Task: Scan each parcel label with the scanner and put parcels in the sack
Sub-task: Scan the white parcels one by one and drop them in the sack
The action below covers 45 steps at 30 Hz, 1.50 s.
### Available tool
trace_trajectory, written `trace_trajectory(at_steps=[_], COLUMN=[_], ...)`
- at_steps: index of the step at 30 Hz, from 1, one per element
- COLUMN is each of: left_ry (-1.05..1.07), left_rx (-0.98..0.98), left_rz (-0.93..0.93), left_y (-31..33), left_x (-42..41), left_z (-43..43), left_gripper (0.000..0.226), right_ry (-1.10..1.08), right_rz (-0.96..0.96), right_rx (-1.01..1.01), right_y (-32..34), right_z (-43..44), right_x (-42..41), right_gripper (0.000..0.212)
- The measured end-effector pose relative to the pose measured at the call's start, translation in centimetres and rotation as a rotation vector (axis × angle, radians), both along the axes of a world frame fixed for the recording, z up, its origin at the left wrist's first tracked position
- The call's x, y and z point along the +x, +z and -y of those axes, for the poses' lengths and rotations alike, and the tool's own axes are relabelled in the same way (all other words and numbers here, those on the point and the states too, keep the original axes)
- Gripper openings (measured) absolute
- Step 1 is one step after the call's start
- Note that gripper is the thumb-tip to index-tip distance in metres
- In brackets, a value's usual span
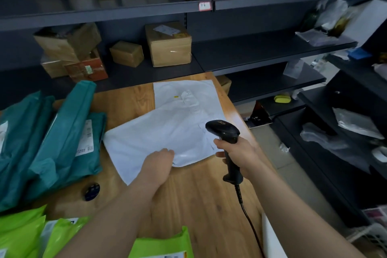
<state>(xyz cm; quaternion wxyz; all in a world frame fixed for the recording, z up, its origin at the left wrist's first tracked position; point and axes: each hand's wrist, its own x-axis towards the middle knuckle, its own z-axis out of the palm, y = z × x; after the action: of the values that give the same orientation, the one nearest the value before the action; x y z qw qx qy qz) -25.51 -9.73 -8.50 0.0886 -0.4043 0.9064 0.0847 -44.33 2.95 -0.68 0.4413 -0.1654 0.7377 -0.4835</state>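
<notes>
On the table [199, 199], left hand [158, 165] pinches a white parcel [159, 130] while right hand [240, 153] grips the scanner [224, 130].

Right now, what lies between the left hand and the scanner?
Head view: only the near white parcel, flat on the table, between left hand and scanner.

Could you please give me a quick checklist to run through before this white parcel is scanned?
1. Scanner gripped firmly by right hand: ok.
2. Left hand grips the near white parcel at its near edge: ok.
3. Label facing up and readable: cannot tell, the surface is washed out.
4. Scanner head over the parcel: ok.
5. Cable hanging free of the parcels: ok.
6. Sack open and within reach: cannot tell, none clearly in view.
</notes>
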Motion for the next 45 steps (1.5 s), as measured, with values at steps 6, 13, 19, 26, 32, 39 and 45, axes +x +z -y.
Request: trace_trajectory(at_steps=[6,13,19,26,32,39,45], left_ry=[0.449,0.835,0.819,0.897,0.956,0.788,0.717], left_rx=[0.556,0.865,0.843,0.896,1.004,1.009,0.967], left_rz=[-0.727,-0.919,-0.649,-0.762,-0.869,-1.041,-1.151], left_y=[7.9,11.8,8.0,3.5,3.0,6.7,9.5], left_x=[1.1,7.6,13.3,14.9,14.5,15.7,19.4], left_z=[-0.2,-2.4,-3.5,-2.3,-2.6,-2.9,-3.5], left_gripper=[0.021,0.012,0.020,0.021,0.036,0.040,0.035], right_ry=[-0.055,0.026,0.177,0.253,0.231,0.207,0.290], right_rz=[-0.007,0.043,0.025,-0.060,0.006,0.039,-0.014], right_rx=[-0.080,-0.148,0.018,0.225,0.204,0.087,-0.043], right_y=[2.5,4.5,1.5,-2.3,-2.7,-0.1,5.5], right_z=[-1.6,-2.0,-0.8,-0.6,-0.7,-1.9,-3.2], right_x=[-0.5,2.2,7.3,10.3,10.7,11.8,13.9], right_gripper=[0.032,0.033,0.031,0.020,0.017,0.018,0.020])
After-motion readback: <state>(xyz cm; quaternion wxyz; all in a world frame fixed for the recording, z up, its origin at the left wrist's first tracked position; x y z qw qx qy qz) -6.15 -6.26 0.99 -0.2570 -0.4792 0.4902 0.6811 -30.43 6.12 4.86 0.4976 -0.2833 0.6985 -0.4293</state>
